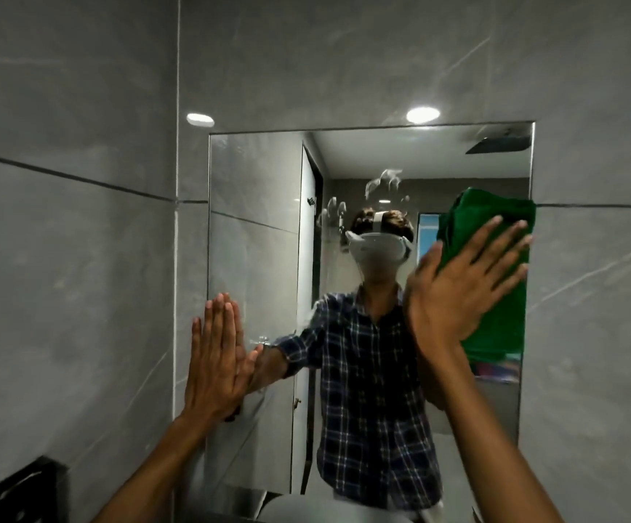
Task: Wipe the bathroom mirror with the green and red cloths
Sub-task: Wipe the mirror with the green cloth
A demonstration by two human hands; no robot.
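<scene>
A rectangular bathroom mirror (261,235) hangs on the grey tiled wall. My right hand (453,285) lies flat with fingers spread, pressing a green cloth (495,322) against the mirror's right side near its edge. My left hand (215,364) rests flat on the mirror's lower left edge, fingers together, with nothing in it. White smears (384,181) mark the glass in the upper middle. No red cloth is in view.
Grey tiled walls (72,277) meet in a corner just left of the mirror. A black fixture (23,492) sits at the lower left. A white basin rim (306,507) shows below the mirror. The mirror reflects a person in a checked shirt.
</scene>
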